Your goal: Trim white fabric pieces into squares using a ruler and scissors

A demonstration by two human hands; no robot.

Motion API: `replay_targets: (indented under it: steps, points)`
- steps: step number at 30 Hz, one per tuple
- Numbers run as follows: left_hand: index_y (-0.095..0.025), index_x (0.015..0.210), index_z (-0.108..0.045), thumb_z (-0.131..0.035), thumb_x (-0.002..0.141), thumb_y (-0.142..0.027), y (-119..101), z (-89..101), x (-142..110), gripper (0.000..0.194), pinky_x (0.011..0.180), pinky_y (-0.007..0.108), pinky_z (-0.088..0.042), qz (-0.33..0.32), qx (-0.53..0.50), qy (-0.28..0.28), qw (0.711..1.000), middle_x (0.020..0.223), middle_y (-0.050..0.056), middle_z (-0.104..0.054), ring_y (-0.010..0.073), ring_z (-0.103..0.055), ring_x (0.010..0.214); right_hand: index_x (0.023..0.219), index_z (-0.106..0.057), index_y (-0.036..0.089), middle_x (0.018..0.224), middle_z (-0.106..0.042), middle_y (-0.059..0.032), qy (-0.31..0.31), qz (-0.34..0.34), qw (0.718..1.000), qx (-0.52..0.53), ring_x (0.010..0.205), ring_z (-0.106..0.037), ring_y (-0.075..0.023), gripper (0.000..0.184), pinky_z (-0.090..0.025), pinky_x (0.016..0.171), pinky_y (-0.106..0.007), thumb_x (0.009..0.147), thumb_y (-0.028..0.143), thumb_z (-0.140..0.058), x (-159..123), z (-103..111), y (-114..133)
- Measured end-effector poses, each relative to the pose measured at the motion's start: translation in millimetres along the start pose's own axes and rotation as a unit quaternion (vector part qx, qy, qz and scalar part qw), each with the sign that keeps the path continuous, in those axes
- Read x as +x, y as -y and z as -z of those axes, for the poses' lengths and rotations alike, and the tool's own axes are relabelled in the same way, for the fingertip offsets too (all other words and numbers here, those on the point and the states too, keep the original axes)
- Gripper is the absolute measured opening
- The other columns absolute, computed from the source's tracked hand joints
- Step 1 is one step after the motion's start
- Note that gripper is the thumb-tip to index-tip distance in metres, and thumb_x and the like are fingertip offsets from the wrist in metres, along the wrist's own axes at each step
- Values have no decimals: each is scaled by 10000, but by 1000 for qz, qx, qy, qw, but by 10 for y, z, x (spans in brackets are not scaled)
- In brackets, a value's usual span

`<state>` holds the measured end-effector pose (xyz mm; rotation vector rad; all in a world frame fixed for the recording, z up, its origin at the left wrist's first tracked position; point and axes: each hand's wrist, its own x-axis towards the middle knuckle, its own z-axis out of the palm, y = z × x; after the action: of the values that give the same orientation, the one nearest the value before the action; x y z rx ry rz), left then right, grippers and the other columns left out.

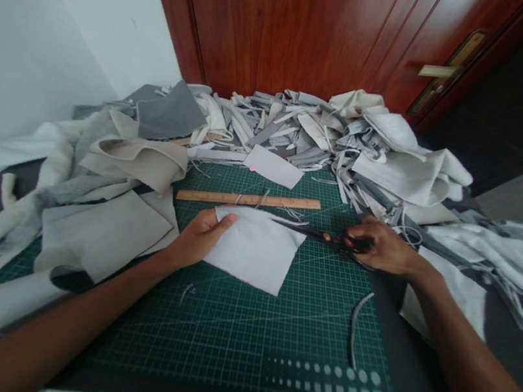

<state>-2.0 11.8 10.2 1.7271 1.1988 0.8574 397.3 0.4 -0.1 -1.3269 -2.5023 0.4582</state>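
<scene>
My left hand (203,236) pinches the upper left corner of a white fabric piece (253,254), thumb on top. Wrapped round the handles of black scissors (317,233) is my right hand (379,245). The scissor blades reach left along the fabric's upper edge, where a thin strip stands partly apart from it. Beneath the fabric lies a green cutting mat (231,335) with a printed grid. Just beyond the fabric, a wooden ruler (251,200) rests on the mat with a few thin offcuts on and beside it.
A smaller white rectangle (274,166) lies at the mat's far edge. Behind it, grey and white scraps (296,126) are heaped against a wooden door (287,23). Larger folded pieces (100,224) crowd the left, and more fabric (408,169) the right. A curved grey strip (356,328) lies nearer me.
</scene>
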Motion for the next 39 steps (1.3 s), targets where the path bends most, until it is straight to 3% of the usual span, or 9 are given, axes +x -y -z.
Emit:
replay_targets:
  steps: [15,26,39]
  points:
    - [-171,719,-623,-524,927,-458,62,12,6,368,489,220,-401,-23,-5,27,999,648,8,-625,169,-579,637,662,-648,220,607,-618,-26,-11,4,1000,-12,672,-526,-202,138,-381,614,-306,777,287,-682,-9,40,20]
    - [-146,882,-681,-562,923,-569,134,2,2,441,508,235,-455,14,-44,41,998,731,25,-701,156,-591,578,662,-688,212,600,-600,-32,-28,-7,999,-32,693,-509,-200,144,-358,624,-288,768,308,-693,-37,12,-35]
    - [-143,941,-703,-580,929,-559,124,0,-4,434,513,245,-478,20,-59,40,997,746,33,-724,165,-620,581,667,-708,213,587,-618,-45,-18,-16,998,-50,721,-495,-219,162,-356,650,-297,784,325,-694,-46,20,-28]
